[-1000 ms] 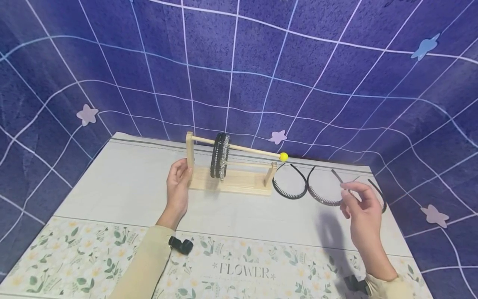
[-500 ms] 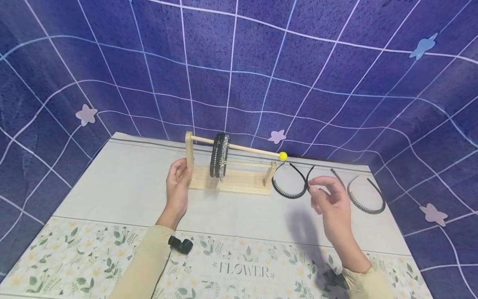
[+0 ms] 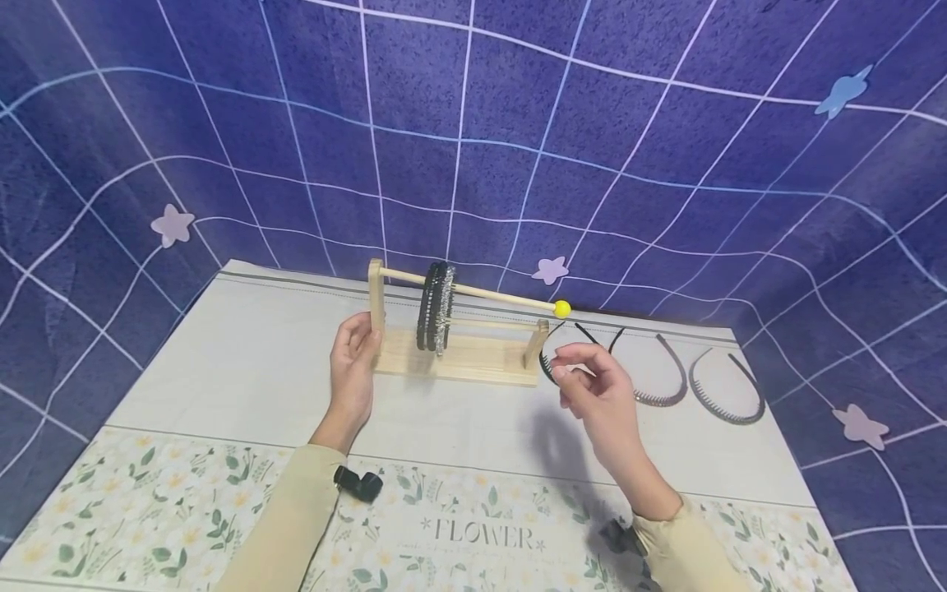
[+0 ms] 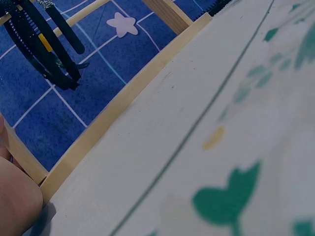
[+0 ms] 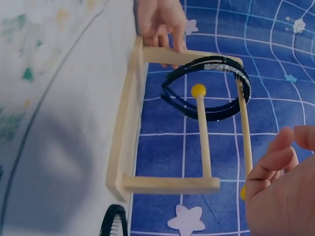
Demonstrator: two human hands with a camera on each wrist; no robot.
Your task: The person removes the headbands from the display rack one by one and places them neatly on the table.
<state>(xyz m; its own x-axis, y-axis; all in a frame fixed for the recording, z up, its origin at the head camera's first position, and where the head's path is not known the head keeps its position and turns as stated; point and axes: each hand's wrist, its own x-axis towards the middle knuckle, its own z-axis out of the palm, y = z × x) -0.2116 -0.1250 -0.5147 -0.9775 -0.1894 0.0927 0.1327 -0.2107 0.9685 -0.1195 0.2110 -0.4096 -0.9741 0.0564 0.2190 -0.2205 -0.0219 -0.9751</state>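
Note:
My left hand (image 3: 353, 366) holds the left upright of a wooden headband stand (image 3: 459, 358), fingers behind the post and thumb in front. Several dark headbands (image 3: 431, 308), one silver and sparkly, hang on the stand's upper rod, which ends in a yellow ball (image 3: 562, 309). To the right of the stand, my right hand (image 3: 599, 395) hovers above the table with loosely bent fingers and nothing visible between them. It partly hides a black toothed headband (image 3: 546, 367) and a brownish one (image 3: 669, 397) lying there. The right wrist view shows that hand (image 5: 280, 182) near the rod's end.
Another toothed headband (image 3: 728, 418) lies at the table's right end. A lower rod (image 5: 204, 137) with a yellow ball (image 5: 198, 91) sticks out from the stand's short right post (image 5: 170, 185). Behind the white, flower-printed tablecloth (image 3: 459, 436) hangs a blue gridded cloth (image 3: 473, 123).
My right hand has moved left above the row of headbands, from the right-hand ones toward the stand. My left hand and the stand have stayed in place.

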